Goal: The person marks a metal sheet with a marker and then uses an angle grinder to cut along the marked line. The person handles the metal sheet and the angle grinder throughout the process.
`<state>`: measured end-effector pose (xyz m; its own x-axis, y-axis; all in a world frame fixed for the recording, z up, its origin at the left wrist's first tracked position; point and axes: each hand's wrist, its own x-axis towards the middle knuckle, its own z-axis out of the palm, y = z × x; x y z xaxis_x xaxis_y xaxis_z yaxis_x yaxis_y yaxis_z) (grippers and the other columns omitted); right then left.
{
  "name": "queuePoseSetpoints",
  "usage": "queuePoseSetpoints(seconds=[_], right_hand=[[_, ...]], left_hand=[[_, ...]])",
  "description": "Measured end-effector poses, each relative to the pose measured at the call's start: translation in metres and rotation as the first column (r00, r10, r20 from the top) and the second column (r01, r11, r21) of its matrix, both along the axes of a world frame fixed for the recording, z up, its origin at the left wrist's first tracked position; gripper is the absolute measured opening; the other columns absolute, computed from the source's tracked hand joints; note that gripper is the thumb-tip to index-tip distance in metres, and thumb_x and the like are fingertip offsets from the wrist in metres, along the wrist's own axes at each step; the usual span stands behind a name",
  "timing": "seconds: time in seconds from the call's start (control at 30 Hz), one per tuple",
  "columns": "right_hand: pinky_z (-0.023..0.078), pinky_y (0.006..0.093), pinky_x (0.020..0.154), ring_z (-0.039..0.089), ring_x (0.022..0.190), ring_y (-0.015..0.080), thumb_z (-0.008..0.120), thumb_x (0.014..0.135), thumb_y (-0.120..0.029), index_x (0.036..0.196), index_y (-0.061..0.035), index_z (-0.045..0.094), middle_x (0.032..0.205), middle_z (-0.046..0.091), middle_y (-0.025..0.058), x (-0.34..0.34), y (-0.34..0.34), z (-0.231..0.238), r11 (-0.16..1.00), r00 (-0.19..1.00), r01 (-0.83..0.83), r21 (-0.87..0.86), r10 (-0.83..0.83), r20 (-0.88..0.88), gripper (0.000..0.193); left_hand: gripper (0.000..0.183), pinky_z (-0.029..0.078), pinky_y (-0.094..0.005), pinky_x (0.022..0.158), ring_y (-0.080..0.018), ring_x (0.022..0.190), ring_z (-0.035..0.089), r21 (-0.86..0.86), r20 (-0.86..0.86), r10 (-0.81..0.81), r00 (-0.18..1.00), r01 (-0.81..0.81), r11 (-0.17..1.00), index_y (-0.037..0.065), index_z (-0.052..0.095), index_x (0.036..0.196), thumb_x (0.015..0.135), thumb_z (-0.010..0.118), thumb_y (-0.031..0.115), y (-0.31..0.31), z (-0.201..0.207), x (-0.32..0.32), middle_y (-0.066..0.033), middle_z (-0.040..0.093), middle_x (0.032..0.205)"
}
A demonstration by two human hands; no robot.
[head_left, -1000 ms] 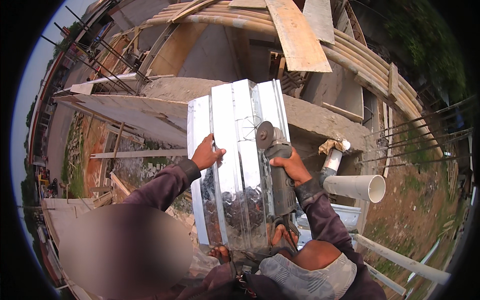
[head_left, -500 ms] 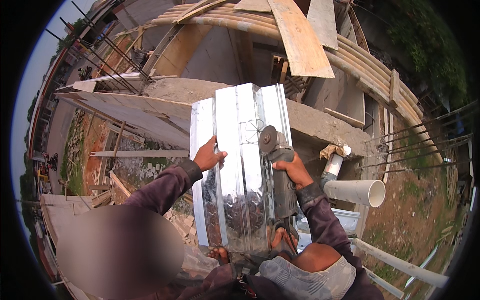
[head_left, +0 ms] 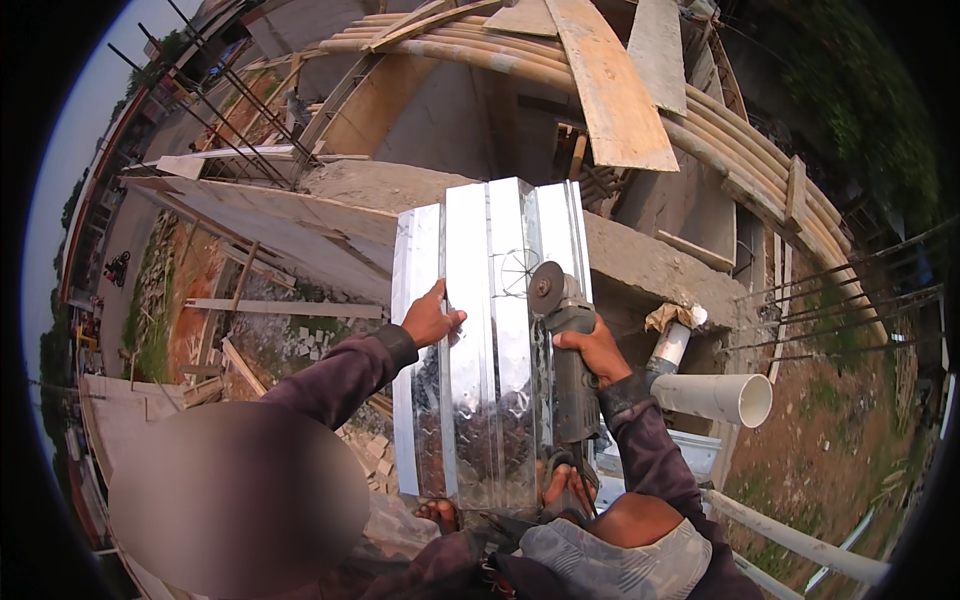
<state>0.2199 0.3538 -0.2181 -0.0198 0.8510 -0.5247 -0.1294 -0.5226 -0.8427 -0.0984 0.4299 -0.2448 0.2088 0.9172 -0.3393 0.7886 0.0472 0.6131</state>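
A shiny ribbed metal sheet (head_left: 468, 400) lies in front of me, its lower end by my bare feet (head_left: 566, 484). A circle crossed by lines (head_left: 516, 272) is drawn on its upper right part. My left hand (head_left: 432, 320) rests on the left side of the sheet, index finger and thumb apart. An angle grinder (head_left: 572, 375) is gripped around its body by my right hand (head_left: 598, 352). The grinder's round disc (head_left: 546, 287) is at the right edge of the drawn circle. I cannot tell whether it touches the metal or spins.
A rough concrete beam (head_left: 650, 262) runs behind the sheet. White plastic pipe (head_left: 705, 398) sticks out at right, near thin steel rods (head_left: 850, 310). Bamboo poles (head_left: 480, 55) and a plywood board (head_left: 620, 90) lie beyond. Rubble and timber (head_left: 290, 310) are lower down at left.
The whole view has shifted slightly, so the sheet and surroundings sit a little lower and to the right. Both hands and the grinder keep about the same place on the sheet.
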Motion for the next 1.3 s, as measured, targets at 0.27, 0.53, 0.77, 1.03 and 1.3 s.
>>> queuePoseSetpoints(seconds=[0.27,0.53,0.77,1.03,1.3], right_hand=[[0.054,0.034,0.086,0.064,0.098,0.019,0.078,0.074,-0.012,0.134,-0.0011,0.05,0.112,0.063,0.0083,-0.001,0.002,0.008,1.0,1.0,-0.012,-0.008,0.012,-0.005,0.067],[0.054,0.0341,0.084,0.064,0.094,0.0193,0.078,0.074,-0.011,0.133,-0.0019,0.052,0.112,0.064,0.008,-0.001,0.004,0.0,1.0,1.0,-0.006,0.01,0.006,-0.002,0.066],[0.055,0.0344,0.081,0.065,0.091,0.0188,0.078,0.074,-0.011,0.131,-0.0019,0.053,0.108,0.064,0.0078,0.001,0.004,-0.003,0.998,1.0,-0.012,0.059,0.012,0.003,0.063],[0.056,0.0337,0.082,0.067,0.09,0.0202,0.081,0.071,-0.009,0.129,0.0015,0.051,0.106,0.065,0.0106,0.001,0.007,-0.001,1.0,0.998,-0.006,0.025,0.007,-0.066,0.066],[0.056,0.0341,0.081,0.066,0.09,0.0203,0.081,0.072,-0.011,0.128,0.0015,0.05,0.106,0.064,0.0104,0.004,0.011,-0.014,0.999,1.0,-0.009,0.035,0.008,0.005,0.066]], left_hand=[[0.101,0.045,-0.0369,0.107,-0.0399,0.127,0.059,-0.091,-0.007,0.016,1.0,-0.017,0.996,-0.015,0.022,0.153,0.086,0.073,0.042,0.001,0.011,0.005,-0.0366,0.056,0.135],[0.083,0.054,-0.0428,0.088,-0.0411,0.101,0.07,-0.037,0.003,0.036,0.999,-0.036,0.999,-0.012,0.032,0.149,0.088,0.074,0.026,-0.003,0.017,0.01,-0.0323,0.069,0.11],[0.075,0.054,-0.0443,0.087,-0.0415,0.1,0.07,0.01,-0.004,0.034,0.999,-0.034,0.999,-0.009,0.038,0.143,0.088,0.074,0.027,-0.003,0.013,0.012,-0.0323,0.069,0.107],[0.082,0.053,-0.0436,0.09,-0.0417,0.104,0.069,0.032,0.028,0.06,0.998,-0.061,0.998,-0.012,0.035,0.146,0.087,0.077,0.028,-0.004,0.008,0.011,-0.0343,0.067,0.112],[0.082,0.054,-0.0419,0.088,-0.0392,0.1,0.07,0.016,0.029,0.041,0.999,-0.042,0.999,-0.012,0.035,0.146,0.086,0.077,0.025,-0.005,0.012,0.012,-0.0315,0.069,0.109]])
